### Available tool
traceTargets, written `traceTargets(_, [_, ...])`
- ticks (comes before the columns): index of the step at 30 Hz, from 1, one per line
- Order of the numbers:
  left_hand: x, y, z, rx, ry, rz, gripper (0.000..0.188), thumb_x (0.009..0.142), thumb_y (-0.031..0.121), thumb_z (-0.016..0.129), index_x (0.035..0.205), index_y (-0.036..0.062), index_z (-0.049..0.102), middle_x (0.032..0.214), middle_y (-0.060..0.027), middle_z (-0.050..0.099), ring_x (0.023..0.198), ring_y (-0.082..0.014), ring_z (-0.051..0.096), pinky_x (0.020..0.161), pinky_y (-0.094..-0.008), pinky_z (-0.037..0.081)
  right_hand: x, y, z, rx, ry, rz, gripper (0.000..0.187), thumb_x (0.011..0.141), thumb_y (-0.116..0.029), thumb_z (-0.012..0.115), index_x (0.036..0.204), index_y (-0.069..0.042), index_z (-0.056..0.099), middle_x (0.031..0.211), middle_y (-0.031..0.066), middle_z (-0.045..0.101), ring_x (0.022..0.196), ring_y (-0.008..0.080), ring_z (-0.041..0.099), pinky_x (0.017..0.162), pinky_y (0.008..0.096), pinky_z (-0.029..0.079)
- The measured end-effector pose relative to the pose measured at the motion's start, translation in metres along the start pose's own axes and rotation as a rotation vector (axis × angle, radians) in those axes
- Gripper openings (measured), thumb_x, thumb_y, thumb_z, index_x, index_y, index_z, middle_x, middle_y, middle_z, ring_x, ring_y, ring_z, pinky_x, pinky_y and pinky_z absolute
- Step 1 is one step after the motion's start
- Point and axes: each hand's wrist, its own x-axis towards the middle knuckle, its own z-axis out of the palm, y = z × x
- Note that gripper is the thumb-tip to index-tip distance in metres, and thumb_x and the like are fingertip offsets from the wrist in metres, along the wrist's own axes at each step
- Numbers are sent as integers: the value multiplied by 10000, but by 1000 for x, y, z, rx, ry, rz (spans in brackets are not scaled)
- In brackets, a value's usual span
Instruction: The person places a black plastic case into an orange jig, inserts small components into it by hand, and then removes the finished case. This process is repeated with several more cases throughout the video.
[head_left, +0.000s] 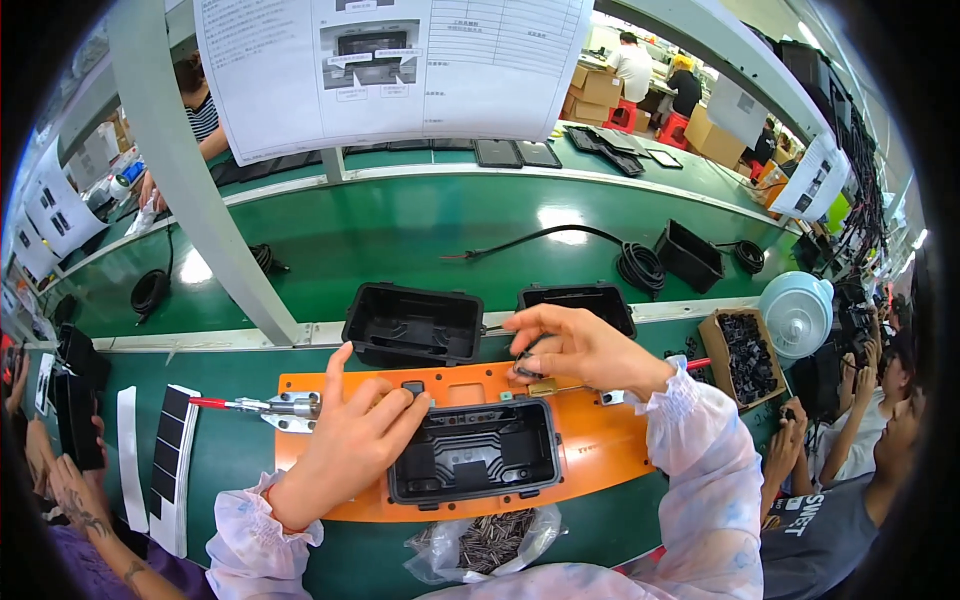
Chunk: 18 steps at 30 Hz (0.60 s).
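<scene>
An open black plastic box (pixel 475 452) sits on an orange fixture plate (pixel 600 440) in front of me. My left hand (pixel 362 425) is at the box's upper left corner, one finger raised and its other fingertips closed on a small black plastic part (pixel 413 387) at the rim. Above the box's upper right edge, my right hand (pixel 585 350) pinches another small black plastic part (pixel 523 364), partly covered by the fingers. Red-handled toggle clamps flank the box; the left clamp (pixel 265 405) shows best, and a brass-coloured rod (pixel 553 386) lies under my right hand.
Two more black boxes stand behind the plate, the left one (pixel 412 325) in fuller view. A plastic bag of screws (pixel 490 545) lies nearest me. To the right are a cardboard box of black parts (pixel 742 355) and a light-blue fan (pixel 797 312). People sit on both sides.
</scene>
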Motion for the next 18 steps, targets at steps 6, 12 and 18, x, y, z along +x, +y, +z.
traceTargets(6, [21, 13, 6, -112, 21, 20, 250, 843, 86, 681, 1089, 67, 723, 937, 2, 593, 917, -161, 614, 1169, -704, 268, -5, 12, -1, 103, 26, -62, 260, 938, 29, 716, 1198, 19, 703, 1029, 39, 708, 979, 124, 713, 907, 287, 577])
traceTargets(12, [27, 16, 14, -170, 12, 21, 193, 854, 77, 671, 1041, 78, 719, 935, 4, 595, 907, -163, 614, 1172, -697, 265, -2, 14, 2, 5, 86, -136, 202, 943, 14, 717, 1139, -8, 756, 983, 19, 735, 897, 79, 678, 879, 255, 555])
traceTargets(18, [27, 17, 17, -192, 32, 15, 210, 860, 72, 665, 1061, 86, 727, 969, 12, 613, 904, -159, 615, 1164, -689, 275, 0, 26, -10, -56, 28, -115, 133, 951, 7, 707, 1080, 14, 739, 987, 41, 717, 969, 124, 685, 897, 287, 564])
